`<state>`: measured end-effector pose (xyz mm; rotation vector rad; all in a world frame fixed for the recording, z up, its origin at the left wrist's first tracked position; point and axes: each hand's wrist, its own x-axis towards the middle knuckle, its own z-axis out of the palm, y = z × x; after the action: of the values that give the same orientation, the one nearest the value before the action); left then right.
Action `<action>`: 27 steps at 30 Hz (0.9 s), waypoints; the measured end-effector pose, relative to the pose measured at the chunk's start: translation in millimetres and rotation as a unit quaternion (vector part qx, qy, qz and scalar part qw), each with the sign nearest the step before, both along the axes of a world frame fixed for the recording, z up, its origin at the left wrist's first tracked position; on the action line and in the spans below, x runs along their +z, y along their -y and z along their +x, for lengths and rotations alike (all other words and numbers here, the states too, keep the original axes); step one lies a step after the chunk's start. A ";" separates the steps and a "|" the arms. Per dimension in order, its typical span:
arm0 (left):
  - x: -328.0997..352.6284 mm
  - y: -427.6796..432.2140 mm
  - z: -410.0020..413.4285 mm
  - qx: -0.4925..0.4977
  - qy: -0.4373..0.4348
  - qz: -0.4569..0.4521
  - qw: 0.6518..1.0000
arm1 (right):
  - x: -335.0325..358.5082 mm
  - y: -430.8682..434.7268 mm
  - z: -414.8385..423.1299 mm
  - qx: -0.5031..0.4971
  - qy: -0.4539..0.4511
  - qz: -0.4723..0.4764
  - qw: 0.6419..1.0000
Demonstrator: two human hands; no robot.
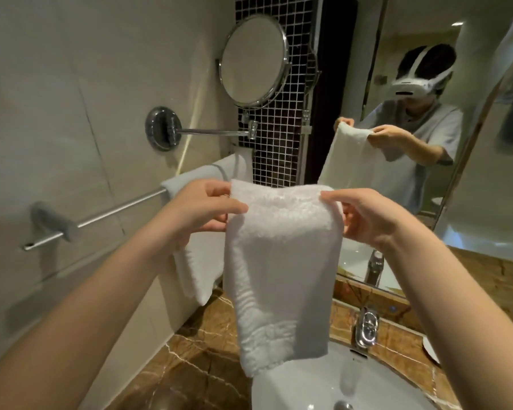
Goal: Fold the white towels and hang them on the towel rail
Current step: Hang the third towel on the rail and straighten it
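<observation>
We see a white towel [282,261], a second white towel [199,273] left on a silver rail [113,212], a brown, white-veined marble counter [196,359], far black mosaic tiles [279,137].

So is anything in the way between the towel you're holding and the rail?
Nothing visible blocks it. The left hand and right hand pinch the folded towel by its top edge. A hung towel already covers the far end of the towel rail, but the nearer stretch is bare.

light: I read warm, moderate, ceiling spot [457,23] reflected top right | shadows: soft below towel rail [101,216] | glare: faucet [367,327] | white towel [279,261] bright, unclipped | edges: fisheye bend, slight blur
</observation>
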<state>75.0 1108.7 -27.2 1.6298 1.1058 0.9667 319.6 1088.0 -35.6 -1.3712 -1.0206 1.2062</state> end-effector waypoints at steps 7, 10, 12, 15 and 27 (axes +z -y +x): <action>7.9 7.2 -12.2 0.097 0.034 0.001 0.995 | 15.4 -47.9 -6.9 0.115 -0.008 0.005 0.993; 12.0 11.3 -18.4 0.139 0.044 0.009 0.989 | 20.1 -63.8 -16.4 0.152 0.000 0.018 0.988; 15.4 14.8 -23.7 0.169 0.062 0.011 0.984 | 22.2 -73.5 -24.0 0.182 0.008 0.028 0.983; 22.8 21.2 -32.9 0.213 0.070 0.019 0.974 | 27.6 -86.5 -38.2 0.207 0.028 0.045 0.977; 62.3 37.9 -74.0 0.280 0.061 0.078 0.955 | 64.4 -114.3 -101.2 0.269 -0.022 0.072 0.960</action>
<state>1.0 1070.8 35.1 1.3732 1.4711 1.5317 218.4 1202.3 28.9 -0.9732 -1.4762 1.5094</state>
